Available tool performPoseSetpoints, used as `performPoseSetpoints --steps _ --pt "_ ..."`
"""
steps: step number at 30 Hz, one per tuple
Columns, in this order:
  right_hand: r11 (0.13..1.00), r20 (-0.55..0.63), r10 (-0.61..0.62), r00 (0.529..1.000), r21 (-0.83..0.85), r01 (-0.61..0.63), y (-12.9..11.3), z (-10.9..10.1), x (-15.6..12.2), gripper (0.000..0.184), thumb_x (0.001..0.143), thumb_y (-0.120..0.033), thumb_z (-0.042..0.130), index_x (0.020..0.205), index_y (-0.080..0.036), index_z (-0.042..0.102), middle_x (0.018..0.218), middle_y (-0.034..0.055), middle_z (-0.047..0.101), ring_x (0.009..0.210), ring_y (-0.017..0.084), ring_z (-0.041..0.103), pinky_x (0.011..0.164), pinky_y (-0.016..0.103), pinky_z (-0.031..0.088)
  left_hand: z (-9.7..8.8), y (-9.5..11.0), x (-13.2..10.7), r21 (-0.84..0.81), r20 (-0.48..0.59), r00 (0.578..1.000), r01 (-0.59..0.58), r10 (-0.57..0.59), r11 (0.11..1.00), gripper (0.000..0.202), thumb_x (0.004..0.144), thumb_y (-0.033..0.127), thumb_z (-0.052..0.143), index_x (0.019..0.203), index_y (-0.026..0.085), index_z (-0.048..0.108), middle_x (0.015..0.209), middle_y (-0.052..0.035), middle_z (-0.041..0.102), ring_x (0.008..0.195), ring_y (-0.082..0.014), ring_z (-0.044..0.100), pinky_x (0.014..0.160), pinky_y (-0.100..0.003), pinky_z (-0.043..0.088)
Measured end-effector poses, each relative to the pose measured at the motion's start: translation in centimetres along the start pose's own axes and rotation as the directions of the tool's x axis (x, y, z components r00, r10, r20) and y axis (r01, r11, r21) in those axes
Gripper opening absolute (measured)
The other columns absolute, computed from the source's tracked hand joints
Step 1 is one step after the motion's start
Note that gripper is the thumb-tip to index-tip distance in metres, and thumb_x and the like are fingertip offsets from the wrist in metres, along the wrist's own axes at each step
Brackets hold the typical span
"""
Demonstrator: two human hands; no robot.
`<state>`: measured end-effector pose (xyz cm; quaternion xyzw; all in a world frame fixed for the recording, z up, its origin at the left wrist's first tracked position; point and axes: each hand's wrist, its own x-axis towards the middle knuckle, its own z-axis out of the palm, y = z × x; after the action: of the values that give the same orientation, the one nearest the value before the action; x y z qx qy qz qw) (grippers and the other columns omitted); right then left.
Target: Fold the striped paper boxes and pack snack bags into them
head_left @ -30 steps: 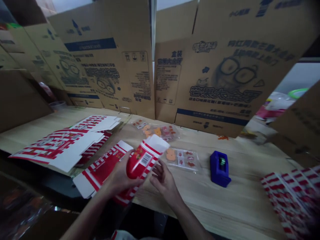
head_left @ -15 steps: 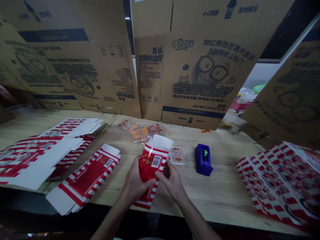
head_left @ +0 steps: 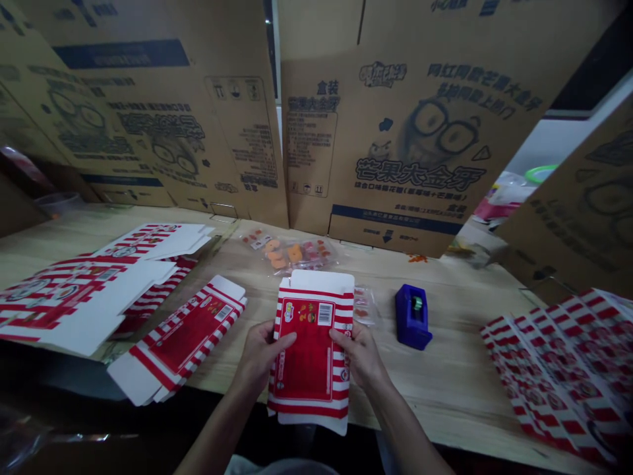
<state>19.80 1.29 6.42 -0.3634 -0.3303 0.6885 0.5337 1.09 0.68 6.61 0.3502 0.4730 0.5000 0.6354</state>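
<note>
Gripping a flattened red-and-white striped paper carton (head_left: 312,353) by its two long edges, the left hand (head_left: 260,353) and the right hand (head_left: 360,353) are closing thumbs over the printed face and fingers behind it, holding it low in the centre of the frame, just above the near edge of the pale wooden table (head_left: 445,389).

Being thin card pinched only at the sides, the carton is likely to buckle or crease if either hand is squeezing too hard, and its lower end, hanging past the table edge, could slip downward if the pinch is loosening.

Its face is showing a red panel with small print, a white barcode patch near the top, striped borders and a plain white flap at each end.

A loose pile of the same flat cartons (head_left: 180,340) is lying at lower left, a blue tape dispenser (head_left: 413,316) is sitting right of centre, and clear packets of orange pieces (head_left: 291,254) are lying just above the carton.
</note>
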Motion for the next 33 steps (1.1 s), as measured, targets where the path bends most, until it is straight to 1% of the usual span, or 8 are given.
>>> performPoseSetpoints --steps 4,7,11,15,20,25,31,33 --pt "1.000 -0.012 0.027 1.000 -0.001 -0.027 -0.2 -0.4 0.4 0.031 0.064 -0.033 0.081 0.090 -0.019 0.071 0.089 0.0054 0.075 0.076 0.023 0.070 0.075 0.037 0.055 0.3 0.1 -0.2 0.023 -0.023 0.999 -0.036 0.037 0.999 0.033 0.068 0.039 0.076 0.086 0.012 0.068 0.074 -0.0041 0.072 0.067 -0.0201 0.067 0.066 -0.032 0.055" --pt "1.000 -0.076 -0.012 0.997 -0.011 0.011 -0.9 -0.9 0.9 0.032 0.062 -0.032 0.082 0.089 -0.019 0.072 0.089 0.0058 0.075 0.077 0.024 0.070 0.075 0.038 0.056 0.2 -0.3 -0.6 0.117 0.044 0.994 -0.103 0.098 0.988 0.031 0.074 0.042 0.070 0.087 0.014 0.067 0.077 -0.0025 0.070 0.071 -0.0177 0.065 0.068 -0.028 0.053" --pt "0.997 -0.128 -0.074 0.989 -0.041 0.069 -1.7 -1.6 1.8 0.032 0.059 -0.031 0.083 0.087 -0.018 0.072 0.089 0.0058 0.075 0.077 0.025 0.070 0.077 0.040 0.056 0.0 -1.8 -1.7 0.188 0.108 0.993 -0.070 0.050 0.980 0.037 0.077 0.050 0.065 0.070 0.013 0.065 0.063 -0.0006 0.063 0.060 -0.0158 0.060 0.060 -0.026 0.049" --pt "0.997 -0.125 -0.067 0.990 -0.037 0.063 -1.1 -2.2 2.2 0.031 0.060 -0.030 0.082 0.088 -0.019 0.072 0.089 0.0054 0.075 0.076 0.024 0.070 0.076 0.040 0.056 0.1 -2.7 -2.2 0.154 0.064 0.997 -0.061 0.051 0.986 0.043 0.079 0.056 0.059 0.074 0.014 0.064 0.062 -0.0001 0.061 0.057 -0.0156 0.057 0.057 -0.025 0.046" --pt "0.999 -0.135 -0.054 0.989 -0.007 0.054 -0.7 -2.8 2.0 0.034 0.061 -0.029 0.082 0.091 -0.019 0.071 0.092 0.0058 0.075 0.079 0.025 0.070 0.074 0.039 0.056 0.2 -2.8 -1.8 0.243 0.147 0.986 -0.111 0.076 0.964 0.038 0.079 0.052 0.062 0.073 0.014 0.061 0.066 0.0005 0.060 0.062 -0.0142 0.054 0.061 -0.024 0.044" --pt "0.999 -0.163 -0.051 0.985 -0.019 0.048 -1.0 -3.3 1.5 0.034 0.060 -0.030 0.083 0.089 -0.018 0.071 0.091 0.0070 0.075 0.076 0.025 0.070 0.073 0.038 0.057 0.5 -2.9 -1.8 0.259 0.158 0.986 -0.088 0.048 0.962 0.042 0.081 0.054 0.058 0.069 0.014 0.058 0.063 0.0003 0.058 0.058 -0.0133 0.053 0.057 -0.023 0.042" --pt "0.995 -0.014 0.095 0.995 -0.021 -0.095 0.7 -2.7 -1.0 0.032 0.066 -0.034 0.080 0.093 -0.018 0.070 0.090 0.0080 0.075 0.077 0.027 0.071 0.076 0.043 0.056 1.4 -0.9 -0.3 0.181 0.097 0.988 -0.140 0.125 0.973 0.035 0.082 0.050 0.058 0.089 0.016 0.063 0.080 -0.0038 0.067 0.077 -0.0198 0.063 0.072 -0.029 0.051" --pt "0.994 0.011 0.108 0.994 -0.029 -0.108 1.4 -2.5 -1.8 0.033 0.069 -0.036 0.078 0.096 -0.018 0.069 0.092 0.0090 0.074 0.079 0.028 0.070 0.077 0.045 0.055 1.6 -0.6 0.1 0.175 0.071 0.987 -0.157 0.146 0.972 0.036 0.081 0.050 0.059 0.087 0.015 0.064 0.080 -0.0045 0.069 0.076 -0.0205 0.064 0.072 -0.031 0.052"
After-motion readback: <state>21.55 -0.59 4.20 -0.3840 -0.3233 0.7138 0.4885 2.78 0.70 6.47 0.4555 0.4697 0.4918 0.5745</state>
